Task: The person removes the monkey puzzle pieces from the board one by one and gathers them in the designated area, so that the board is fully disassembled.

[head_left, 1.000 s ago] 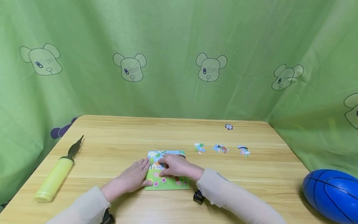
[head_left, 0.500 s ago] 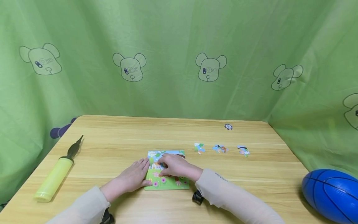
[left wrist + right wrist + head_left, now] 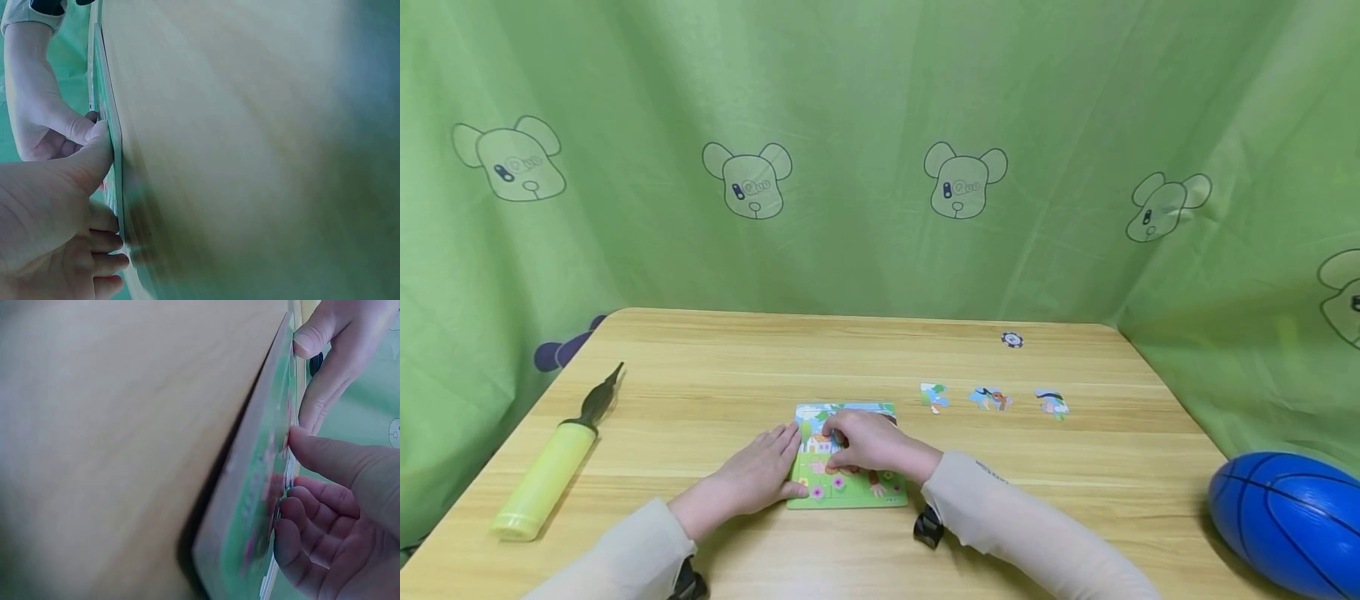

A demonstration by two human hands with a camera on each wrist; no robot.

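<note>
A rectangular picture puzzle board point(image 3: 850, 498) with a green meadow, flowers and a small house lies on the wooden table. My left hand point(image 3: 752, 473) rests at its left side, fingers straight along the edge and thumb over the lower left corner. Over the middle of the board, my right hand point(image 3: 872, 442) has thumb and fingers bent down onto the picture, pinching a puzzle piece that is mostly hidden under the hand. In the right wrist view the thumb point(image 3: 325, 456) and curled fingertips point(image 3: 287, 534) meet the board's surface.
Three loose puzzle pieces lie right of the board: one with greenery point(image 3: 934, 395), one with a brown figure point(image 3: 991, 398), one at the right point(image 3: 1052, 402). Behind them is a round chip point(image 3: 1012, 339). A yellow hand pump point(image 3: 550, 479) lies left; a blue ball point(image 3: 1288, 521) sits right.
Both hands stay nearly where they were on the board. My right hand has shifted only very slightly, fingers still bent on the same spot.
</note>
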